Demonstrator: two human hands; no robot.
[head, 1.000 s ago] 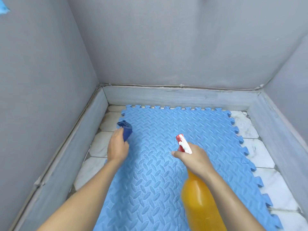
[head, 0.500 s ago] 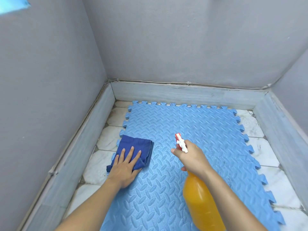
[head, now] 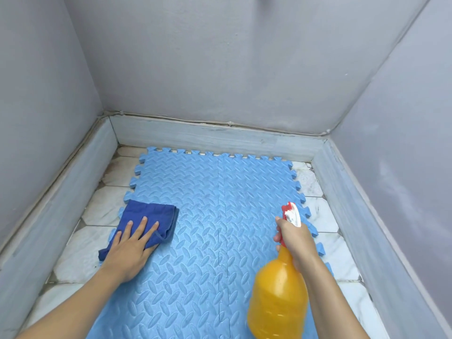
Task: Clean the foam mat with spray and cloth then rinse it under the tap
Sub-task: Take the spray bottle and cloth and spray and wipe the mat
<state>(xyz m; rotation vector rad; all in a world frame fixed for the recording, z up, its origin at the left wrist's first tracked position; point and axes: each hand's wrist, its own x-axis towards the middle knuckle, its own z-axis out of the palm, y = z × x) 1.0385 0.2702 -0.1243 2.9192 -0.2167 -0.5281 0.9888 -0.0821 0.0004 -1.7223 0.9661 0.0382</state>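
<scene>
Pressing flat: left hand (head: 132,248) lies palm-down, fingers spread, on the folded dark blue cloth (head: 151,218) at the foam mat's (head: 220,216) left edge. Unwiped mat extends right and away from that hand, so the wipe likely runs rightward. Right hand (head: 294,237) is clamped around the neck of the orange spray bottle (head: 277,302), held above the mat's right side, nozzle pointing away toward the far wall. Mat lies flat on the tiled floor (head: 97,211), seam running away from the person. No label or writing readable.
</scene>
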